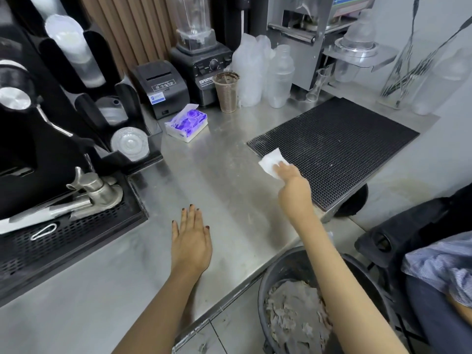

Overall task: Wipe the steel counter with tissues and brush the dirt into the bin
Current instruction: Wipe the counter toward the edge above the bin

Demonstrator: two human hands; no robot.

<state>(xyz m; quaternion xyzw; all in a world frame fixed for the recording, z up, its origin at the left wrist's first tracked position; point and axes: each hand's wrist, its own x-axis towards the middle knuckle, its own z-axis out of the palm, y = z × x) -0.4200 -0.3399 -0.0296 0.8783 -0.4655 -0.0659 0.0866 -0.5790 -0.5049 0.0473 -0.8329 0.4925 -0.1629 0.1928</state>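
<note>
- Tissue (271, 162): white, folded flat, straddling the near-left edge of the black bar mat (337, 149), partly on the steel counter (217, 180).
- Right hand (288, 172): on top of the tissue, fingers over its near side; pinch or flat press, cannot tell.
- Left hand (191, 238): flat, fingers straight, palm down on or just over the counter, holding nothing, well apart from the right.
- Handling, by the look: thin, soft, near weightless, no stiffness. Prone to bunching, tearing once damp, snagging on the mat's ribbing.
- Best hold: as a pad under flat fingers, pressure through the middle, not by one corner.
- Bin (286, 264): below the counter's near edge, under the right forearm, part full of crumpled waste. Sweep toward that edge.
- Tissue box (186, 122): spare sheets, far left beside the receipt printer (163, 85).
</note>
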